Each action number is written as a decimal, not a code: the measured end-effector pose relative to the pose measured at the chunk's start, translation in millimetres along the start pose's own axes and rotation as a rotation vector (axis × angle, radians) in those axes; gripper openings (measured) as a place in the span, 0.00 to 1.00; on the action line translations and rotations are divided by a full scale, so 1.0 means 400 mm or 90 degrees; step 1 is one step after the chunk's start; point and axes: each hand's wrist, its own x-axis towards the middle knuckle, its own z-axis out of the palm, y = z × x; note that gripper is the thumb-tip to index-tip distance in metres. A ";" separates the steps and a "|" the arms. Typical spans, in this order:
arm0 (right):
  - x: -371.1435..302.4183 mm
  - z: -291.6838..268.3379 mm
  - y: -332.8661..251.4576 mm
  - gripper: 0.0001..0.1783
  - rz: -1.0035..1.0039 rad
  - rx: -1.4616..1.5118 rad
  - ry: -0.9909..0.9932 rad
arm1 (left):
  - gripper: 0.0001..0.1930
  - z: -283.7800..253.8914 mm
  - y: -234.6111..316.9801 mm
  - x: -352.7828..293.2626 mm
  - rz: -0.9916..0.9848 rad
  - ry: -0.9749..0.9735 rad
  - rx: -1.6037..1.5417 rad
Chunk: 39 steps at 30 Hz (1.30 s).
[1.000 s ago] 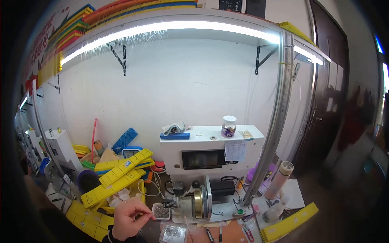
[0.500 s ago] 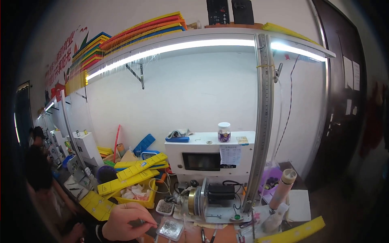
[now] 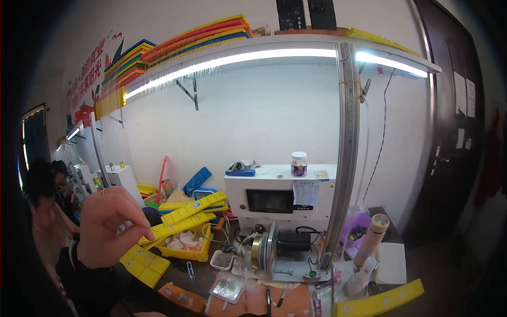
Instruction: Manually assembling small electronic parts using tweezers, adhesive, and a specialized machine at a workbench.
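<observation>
My left hand [image 3: 113, 227] is raised at the lower left, coming out of a dark sleeve. Its thumb and forefinger press together in a pinch, and whatever they hold is too small to make out. Behind the fingertips lie yellow plastic strips [image 3: 182, 219]. To the right and lower, a clear shallow tray [image 3: 227, 288] of small shiny pieces rests on an orange mat [image 3: 253, 302]. Beyond it stands a small white dish [image 3: 222, 260] of tiny grey pieces. Only a sliver of skin, apparently my right hand [image 3: 150, 314], shows at the lower edge, its fingers hidden.
A machine with a brass-coloured wheel [image 3: 256, 252] stands beyond the mat, before a white cabinet [image 3: 285, 182]. Pens [image 3: 281, 297] lie on the mat. A yellow bin [image 3: 198, 252] holds crumpled tissue. At right are a pink bottle [image 3: 369, 244] and an upright metal post [image 3: 346, 158]. Another person [image 3: 45, 211] sits at left.
My left hand has lifted away from the clear tray, up and to the left, its fingers still pinched. The view has shifted slightly, showing more of the mat.
</observation>
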 end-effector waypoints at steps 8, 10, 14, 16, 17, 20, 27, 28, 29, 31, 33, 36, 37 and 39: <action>0.046 0.031 -0.004 0.17 0.015 0.040 0.049 | 0.07 0.025 -0.053 0.007 0.118 -0.100 0.134; 0.050 0.015 0.003 0.17 0.024 0.051 0.054 | 0.07 0.033 -0.069 0.019 0.176 -0.110 0.164; 0.061 -0.013 0.009 0.18 0.044 0.070 0.058 | 0.08 0.021 -0.120 0.027 0.124 -0.135 0.143; 0.067 -0.023 0.003 0.18 0.062 0.080 0.067 | 0.08 0.014 -0.120 0.046 0.059 -0.134 0.091; 0.069 -0.027 0.000 0.19 0.072 0.086 0.072 | 0.08 0.005 -0.105 0.065 0.043 -0.130 0.035; 0.070 -0.024 -0.016 0.19 0.095 0.103 0.057 | 0.07 -0.064 -0.048 0.113 0.031 -0.093 -0.012; 0.110 -0.130 -0.020 0.20 0.091 -0.025 -0.057 | 0.04 -0.141 -0.131 0.272 0.092 0.015 0.004; 0.084 -0.102 -0.007 0.22 0.083 -0.017 -0.059 | 0.04 -0.137 -0.134 0.244 0.100 0.016 0.007; 0.068 -0.098 0.033 0.21 0.116 -0.030 -0.079 | 0.05 -0.109 -0.163 0.243 0.084 -0.027 -0.036; 0.010 -0.085 0.136 0.18 0.192 -0.077 -0.067 | 0.04 0.007 -0.250 0.249 0.041 -0.100 -0.151; -0.039 -0.051 0.177 0.16 0.218 -0.129 -0.087 | 0.04 0.070 -0.317 0.201 -0.021 -0.143 -0.217; -0.089 -0.090 0.179 0.13 0.293 -0.170 -0.022 | 0.04 0.170 -0.417 0.152 -0.043 -0.167 -0.277; -0.118 -0.092 0.201 0.15 0.292 -0.178 0.019 | 0.04 0.189 -0.446 0.131 -0.052 -0.156 -0.301; -0.161 -0.147 0.144 0.20 0.366 -0.217 0.124 | 0.05 0.240 -0.512 0.097 -0.088 -0.158 -0.387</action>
